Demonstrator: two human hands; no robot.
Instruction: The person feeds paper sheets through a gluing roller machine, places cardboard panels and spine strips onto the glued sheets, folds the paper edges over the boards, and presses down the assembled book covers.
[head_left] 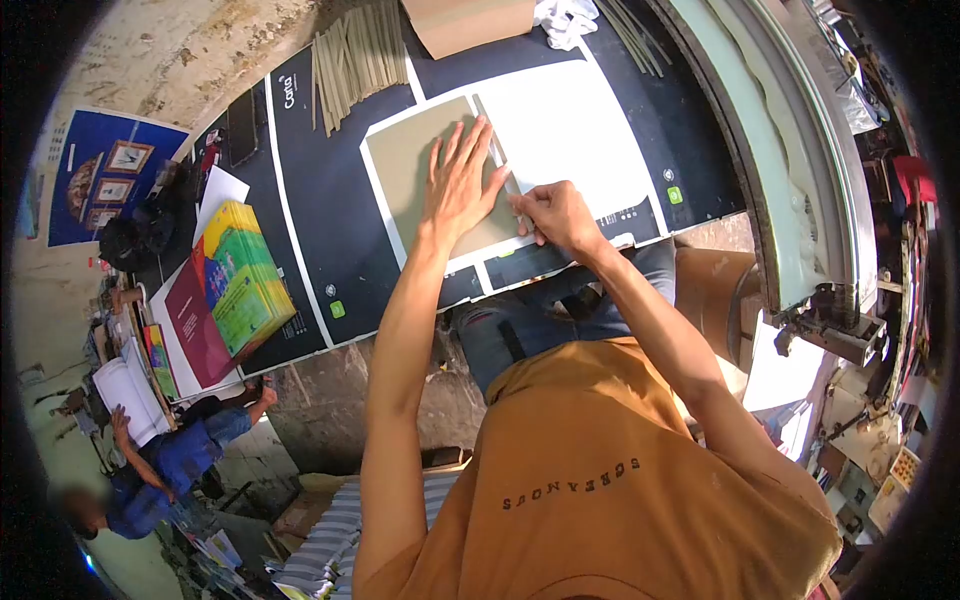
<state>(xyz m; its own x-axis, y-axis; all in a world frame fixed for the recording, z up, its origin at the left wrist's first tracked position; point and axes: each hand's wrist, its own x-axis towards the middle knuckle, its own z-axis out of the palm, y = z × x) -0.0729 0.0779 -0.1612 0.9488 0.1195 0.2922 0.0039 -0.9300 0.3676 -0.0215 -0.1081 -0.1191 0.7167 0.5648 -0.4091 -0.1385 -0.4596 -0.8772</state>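
Note:
My left hand [458,185] lies flat on a greyish-brown board [405,190], its fingers spread and pointing away from me. The board rests on a large white sheet [575,115]. Along the board's right edge runs a narrow grey strip [490,125], partly hidden near my hands. My right hand [560,215] is closed at the strip's near end, by the board's lower right corner, with thumb and fingers pressed together around the strip.
Thin strips [358,60] lie in a bundle beside a cardboard box [470,25] and a white cloth [567,20]. Colourful books [240,280] are stacked at left on the dark table [305,180]. Another person [180,460] is at lower left. A metal-framed machine [790,200] stands at right.

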